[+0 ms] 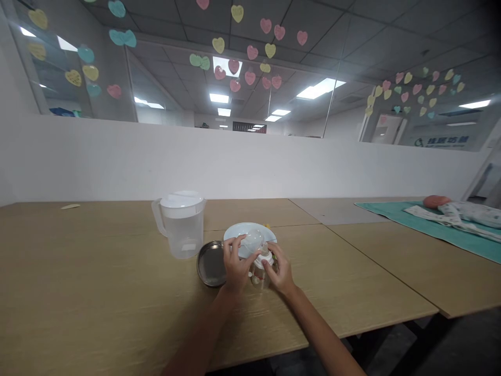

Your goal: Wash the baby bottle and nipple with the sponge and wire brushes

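A clear baby bottle (259,277) with a white collar and a pale nipple stands upright on the wooden table. My right hand (282,271) has its fingers and thumb round the bottle's collar. Between the fingers of my left hand (236,265) is a clear, rounded cap (254,239), held up and to the left of the nipple, apart from it. The left thumb reaches toward the bottle's collar. Behind both hands lies a pale blue plate (238,228), partly hidden by them. An oval metal tray (211,265) sits just left of my left hand.
A lidded plastic pitcher (183,224) stands behind and left of the tray. On the wooden table (117,292), a teal mat (422,224) with cloth on it lies at the far right. A white wall (235,162) with windows rises behind the table.
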The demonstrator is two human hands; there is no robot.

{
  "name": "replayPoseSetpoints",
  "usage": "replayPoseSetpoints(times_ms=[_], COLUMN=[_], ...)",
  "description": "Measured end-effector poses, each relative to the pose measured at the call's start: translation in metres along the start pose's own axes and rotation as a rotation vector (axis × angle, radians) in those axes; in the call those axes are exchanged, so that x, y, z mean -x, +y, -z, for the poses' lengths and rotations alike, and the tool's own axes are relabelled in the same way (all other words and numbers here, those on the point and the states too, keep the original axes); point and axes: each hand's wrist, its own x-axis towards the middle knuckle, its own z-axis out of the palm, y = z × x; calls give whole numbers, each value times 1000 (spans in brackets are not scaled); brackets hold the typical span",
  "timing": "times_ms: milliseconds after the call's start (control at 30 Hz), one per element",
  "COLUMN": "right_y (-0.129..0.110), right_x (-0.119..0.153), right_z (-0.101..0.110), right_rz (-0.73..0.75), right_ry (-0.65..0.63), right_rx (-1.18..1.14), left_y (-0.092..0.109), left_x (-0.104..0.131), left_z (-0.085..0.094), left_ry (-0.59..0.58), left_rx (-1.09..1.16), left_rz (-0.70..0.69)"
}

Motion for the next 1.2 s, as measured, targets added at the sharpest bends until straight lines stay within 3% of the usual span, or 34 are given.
replayPoseSetpoints(times_ms=[100,333,567,867,1200], right_y=[0,-3,-2,-6,-3], right_x=[0,-1,-1,-2,-1], right_z=[-1,-1,-2,-2,-2], right_rz=[-1,13,13,-1,-5], right_ry=[3,2,-12,-1,-5], right_rx=[6,23,14,22,30], left_y=[-2,4,9,14,11], left_x=[3,10,11,13,15], left_z=[-2,-7,-8,-9,-10], left_ry=[-31,-224,-246,-237,-216], left_rx=[106,303,415,525,496], left_rz=[83,168,318,328,349])
